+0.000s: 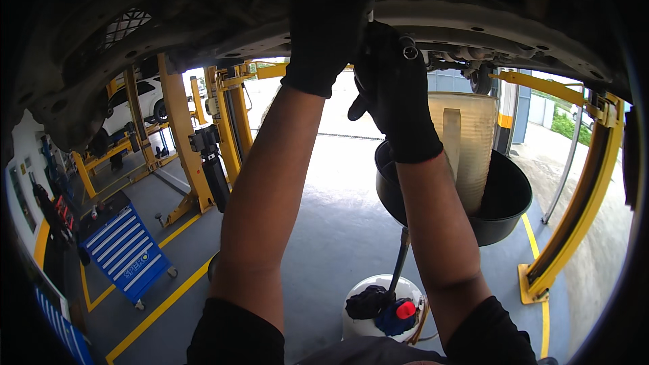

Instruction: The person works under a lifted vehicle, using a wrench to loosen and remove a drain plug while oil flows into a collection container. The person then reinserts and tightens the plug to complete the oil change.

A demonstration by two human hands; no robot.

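Note:
Both my hands wear black gloves and are raised to the underside of a car (446, 10). My left hand (328, 37) is closed right under the dark underbody panel. A bit of bright metal shows beside its fingers, but what it grips is hidden. Just to its right, my right hand (399, 94) is closed round a tool with a round, hollow metal end like a socket (409, 49). The tool's other end is hidden by the glove, and the thumb points down and left. The two hands are nearly touching.
Below my right forearm stands a black drain pan (501, 220) holding a translucent plastic container (476, 155), on a pole above a white tank (365, 287) with dark cloths and a red cap. Yellow lift posts (574, 209) flank me. A blue tool cabinet (128, 253) is at left.

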